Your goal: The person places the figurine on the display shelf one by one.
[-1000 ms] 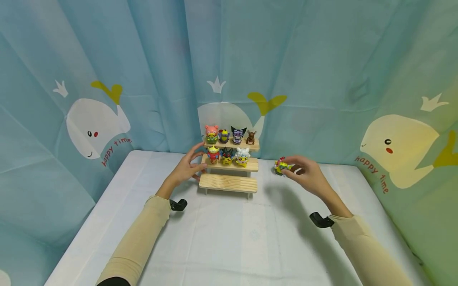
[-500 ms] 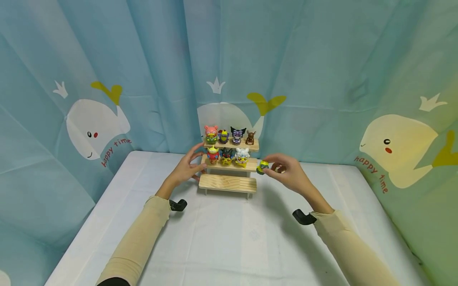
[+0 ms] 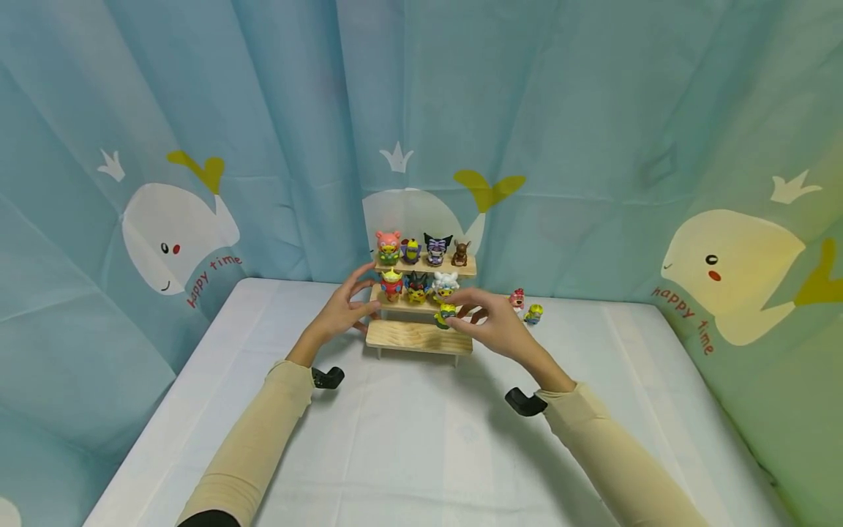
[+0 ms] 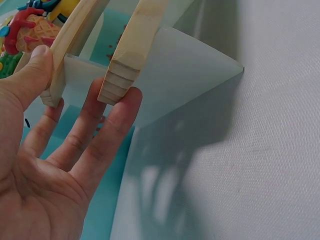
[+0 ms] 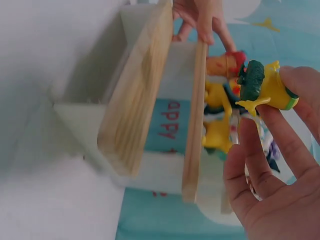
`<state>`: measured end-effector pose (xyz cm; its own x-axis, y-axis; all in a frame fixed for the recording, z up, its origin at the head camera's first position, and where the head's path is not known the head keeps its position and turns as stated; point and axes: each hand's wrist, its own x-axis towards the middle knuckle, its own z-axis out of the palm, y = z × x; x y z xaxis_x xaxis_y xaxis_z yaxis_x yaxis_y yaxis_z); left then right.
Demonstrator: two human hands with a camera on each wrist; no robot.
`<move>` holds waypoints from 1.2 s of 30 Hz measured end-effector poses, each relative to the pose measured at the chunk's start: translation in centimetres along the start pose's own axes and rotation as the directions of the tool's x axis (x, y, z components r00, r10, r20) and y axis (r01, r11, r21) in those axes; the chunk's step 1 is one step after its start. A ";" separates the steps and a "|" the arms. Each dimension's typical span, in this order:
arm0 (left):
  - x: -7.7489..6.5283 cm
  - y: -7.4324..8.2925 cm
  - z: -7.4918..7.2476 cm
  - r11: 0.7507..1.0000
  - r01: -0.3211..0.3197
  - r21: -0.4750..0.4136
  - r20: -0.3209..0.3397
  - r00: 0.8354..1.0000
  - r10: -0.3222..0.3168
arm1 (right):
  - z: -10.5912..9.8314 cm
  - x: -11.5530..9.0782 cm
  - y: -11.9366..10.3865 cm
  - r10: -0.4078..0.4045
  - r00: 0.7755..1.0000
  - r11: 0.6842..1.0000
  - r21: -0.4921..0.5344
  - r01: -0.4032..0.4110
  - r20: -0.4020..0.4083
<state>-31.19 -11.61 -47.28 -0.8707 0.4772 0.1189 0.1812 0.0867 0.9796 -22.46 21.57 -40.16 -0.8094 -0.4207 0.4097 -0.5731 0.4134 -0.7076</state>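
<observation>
A three-tier wooden display stand (image 3: 419, 337) stands at the back of the table. My left hand (image 3: 339, 313) steadies its left end; in the left wrist view the thumb (image 4: 39, 67) lies on the middle board and the other fingers reach the board ends. My right hand (image 3: 490, 326) pinches a small yellow and green figurine (image 5: 267, 85) between thumb and fingers, held over the right part of the bottom board. Close behind it on the middle board are a red figurine (image 3: 391, 287), a dark-hooded yellow one (image 3: 416, 288) and a white-topped one (image 3: 446, 282), partly covered by my right hand.
On the top board stand a pink figurine (image 3: 388, 247), a purple-clad one (image 3: 411, 251), a black-eared one (image 3: 437, 249) and a brown one (image 3: 461, 254). Right of the stand, a red-topped figurine (image 3: 516, 298) and a yellow-blue one (image 3: 533, 314) stand on the table (image 3: 408, 454). A curtain (image 3: 593, 146) hangs behind.
My right hand has carried the yellow and green figurine left from the table's right side to the stand, uncovering two other figurines there. My left hand has stayed put.
</observation>
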 end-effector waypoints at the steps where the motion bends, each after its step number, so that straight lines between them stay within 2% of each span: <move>1: 0.0 0.0 0.0 1.000 0.001 -0.001 0.000 1.000 -0.001 | 0.3 0.1 -0.1 0.003 1.000 1.000 0.004 -0.003 0.003; 10: 0.0 0.2 0.1 1.000 0.005 -0.007 -0.005 1.000 -0.005 | 3.1 0.8 -0.3 0.014 1.000 0.997 0.078 -0.015 0.013; 20: 0.1 0.2 0.1 1.000 -0.009 0.000 -0.005 1.000 0.009 | 5.5 1.5 -0.2 0.056 0.998 0.993 0.107 -0.057 0.014; 30: 0.0 0.2 0.1 1.000 0.002 -0.013 0.001 1.000 -0.002 | 7.7 1.9 0.3 0.121 0.992 0.990 0.076 -0.119 -0.020; 36: 0.0 0.2 0.0 1.000 0.012 -0.028 0.009 1.000 -0.011 | 9.0 2.2 0.7 0.093 0.995 0.991 0.098 -0.090 -0.031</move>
<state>-31.17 -11.54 -47.06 -0.8684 0.4843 0.1062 0.1582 0.0677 0.9851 -23.45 13.68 -44.94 -0.8629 -0.3548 0.3598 -0.4826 0.3679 -0.7948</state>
